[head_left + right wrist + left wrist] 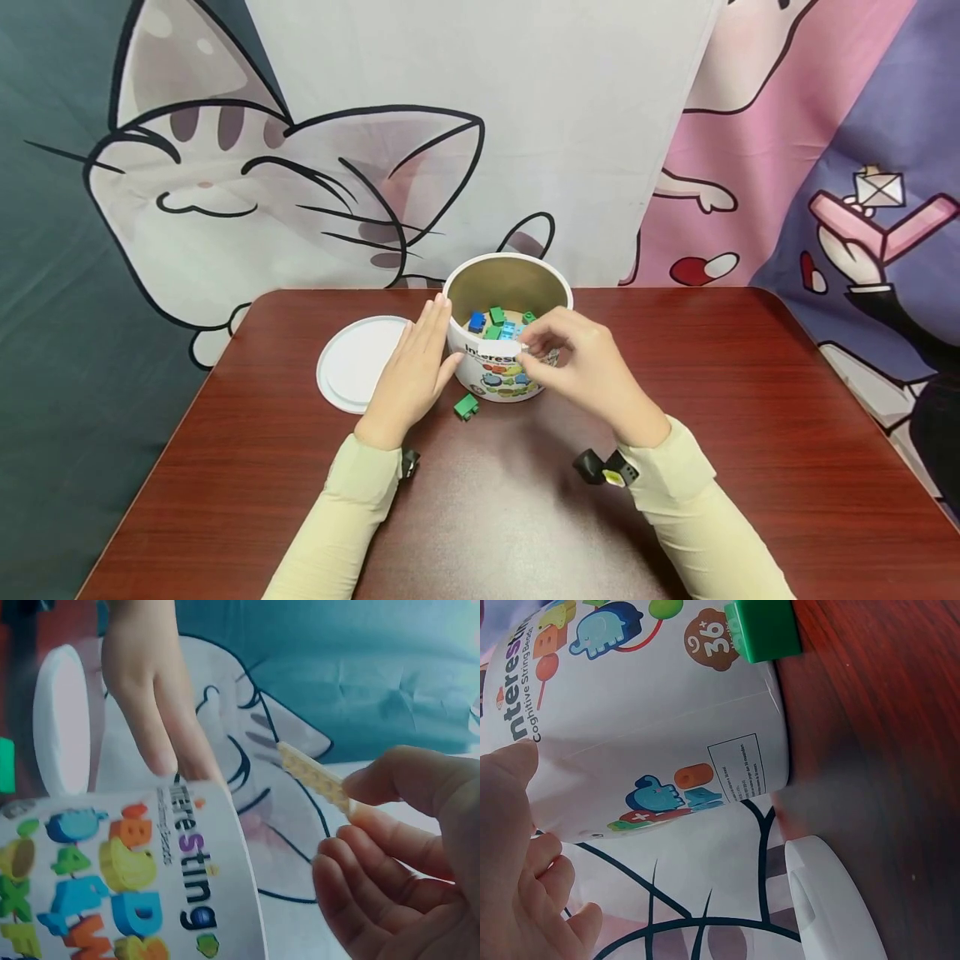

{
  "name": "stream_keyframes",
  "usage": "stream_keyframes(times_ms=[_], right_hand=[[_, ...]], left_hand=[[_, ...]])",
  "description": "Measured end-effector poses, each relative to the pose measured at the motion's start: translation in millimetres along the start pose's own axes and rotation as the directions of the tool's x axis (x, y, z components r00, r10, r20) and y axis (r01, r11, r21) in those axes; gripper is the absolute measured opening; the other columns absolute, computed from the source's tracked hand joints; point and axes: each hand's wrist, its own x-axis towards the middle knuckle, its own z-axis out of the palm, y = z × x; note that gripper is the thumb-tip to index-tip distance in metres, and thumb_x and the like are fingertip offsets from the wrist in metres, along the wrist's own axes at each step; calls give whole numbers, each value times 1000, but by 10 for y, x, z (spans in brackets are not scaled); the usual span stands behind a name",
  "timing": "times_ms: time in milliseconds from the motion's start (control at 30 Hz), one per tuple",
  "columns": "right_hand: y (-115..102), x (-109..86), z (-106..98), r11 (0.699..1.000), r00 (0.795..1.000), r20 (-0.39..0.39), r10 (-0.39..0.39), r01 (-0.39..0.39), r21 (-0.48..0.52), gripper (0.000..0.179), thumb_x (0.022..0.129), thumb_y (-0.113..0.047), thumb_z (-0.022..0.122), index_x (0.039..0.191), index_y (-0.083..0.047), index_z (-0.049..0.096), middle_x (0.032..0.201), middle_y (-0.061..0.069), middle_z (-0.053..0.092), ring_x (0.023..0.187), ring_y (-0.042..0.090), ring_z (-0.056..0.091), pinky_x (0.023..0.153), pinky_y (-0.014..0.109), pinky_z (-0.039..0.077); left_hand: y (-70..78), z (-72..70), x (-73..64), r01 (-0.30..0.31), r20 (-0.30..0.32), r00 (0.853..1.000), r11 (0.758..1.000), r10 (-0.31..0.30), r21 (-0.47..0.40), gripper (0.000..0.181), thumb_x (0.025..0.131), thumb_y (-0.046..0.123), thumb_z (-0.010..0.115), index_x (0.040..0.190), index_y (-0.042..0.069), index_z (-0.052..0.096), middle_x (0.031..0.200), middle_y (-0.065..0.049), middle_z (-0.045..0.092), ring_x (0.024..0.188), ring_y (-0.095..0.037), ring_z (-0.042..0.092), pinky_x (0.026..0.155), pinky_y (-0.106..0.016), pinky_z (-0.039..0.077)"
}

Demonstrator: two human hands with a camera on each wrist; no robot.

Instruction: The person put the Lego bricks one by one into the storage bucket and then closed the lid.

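Note:
A white round tub (pixel 495 385) printed with coloured pictures stands at the table's back edge. Green, blue and light blue building blocks (pixel 497 316) lie inside it. Against the tub's left side rests my left hand (pixel 411 367), its fingers straight. My right hand (pixel 585 362) pinches a pale studded building plate (pixel 311 780) between thumb and fingers, over the near rim; the plate (pixel 498 348) overlaps the tub's front in the head view. On the table in front of the tub sits a green building block (pixel 466 407), also seen beside the tub's base in the left wrist view.
The white lid (pixel 348 367) lies flat left of the tub, partly behind my left hand. A dark red wooden table (pixel 750 400) carries everything. Behind it hangs a cloth (pixel 585 108) printed with cartoon cats.

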Motion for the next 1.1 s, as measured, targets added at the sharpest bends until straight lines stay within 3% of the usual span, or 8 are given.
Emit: stream_keyframes(times_ms=[233,400,600,900,1100], right_hand=[[182,226,-1,995,997,-37,70,-72,-68,14,80,0,80,91,-5,72,84,3,68,77,13,65,68,31,58],[319,371,48,979,988,5,153,-151,-135,11,84,-2,79,93,-2,72,86,8,68,78,18,66,72,33,58],[429,535,118,952,963,82,255,-235,-195,12,86,-4,77,96,1,72,90,11,70,81,23,68,77,37,57],[544,744,193,899,931,210,298,-200,-390,8,86,-1,71,92,3,70,95,17,68,90,31,66,83,41,55],[597,834,213,863,918,230,322,-186,-470,14,88,4,67,101,8,71,103,22,66,98,36,65,86,44,55]], left_hand=[[-4,17,3,-9,-16,1000,1000,9,-6,72,106,28,55,162,2,18,168,-13,18,155,-27,16,123,-53,19],[-1,23,0,-7,-11,1000,1000,6,-11,72,106,28,54,162,2,17,168,-14,17,155,-27,16,123,-53,19],[-3,21,-2,-5,-10,1000,1000,5,-11,72,106,28,54,162,2,17,168,-14,17,155,-27,15,123,-53,18],[-3,14,1,2,2,1000,1000,-2,-9,72,106,29,54,162,2,17,169,-13,16,155,-25,14,123,-52,18],[-7,17,4,6,7,1000,1000,-6,-5,72,106,29,54,162,3,17,169,-12,16,156,-25,14,123,-51,17]])
